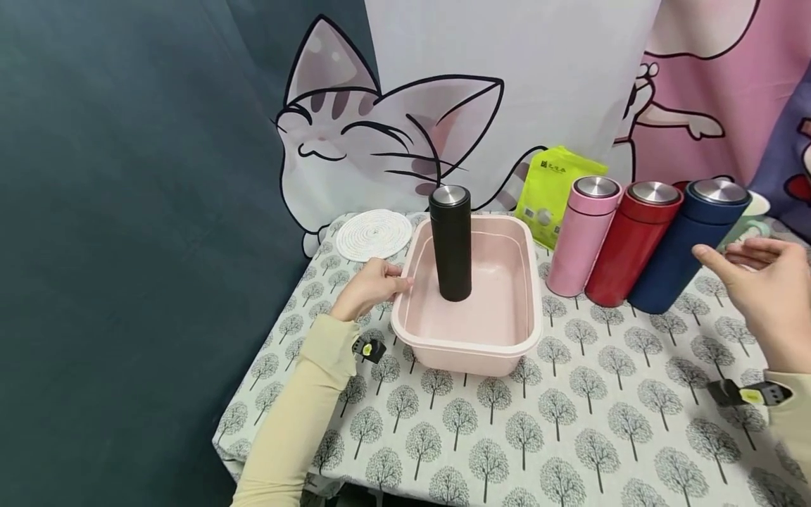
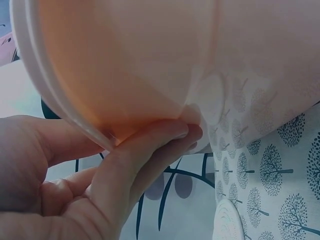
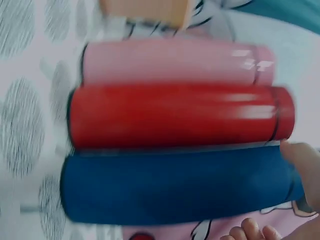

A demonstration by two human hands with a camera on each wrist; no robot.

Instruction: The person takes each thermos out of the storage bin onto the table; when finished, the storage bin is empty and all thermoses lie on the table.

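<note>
My left hand (image 1: 372,287) pinches the left rim of a pale pink plastic basin (image 1: 465,345), thumb on one side of the wall and fingers on the other. A black thermos (image 1: 453,246) stands upright inside the basin. On the right, my right hand (image 1: 771,292) is beside a blue thermos (image 1: 684,246), its thumb near the lid end and its fingers not wrapped round it. In the right wrist view the thumb overlaps the blue thermos (image 3: 175,187); whether it touches cannot be told. A red thermos (image 1: 633,243) and a pink thermos (image 1: 584,236) stand left of the blue one.
Behind the thermoses is a lime-green pouch (image 1: 554,190). A round white woven mat (image 1: 374,234) lies left of the basin. Partly hidden behind the right hand is a pale green mug (image 1: 750,218). A tree-print cloth (image 1: 500,436) covers the table; printed curtains hang behind.
</note>
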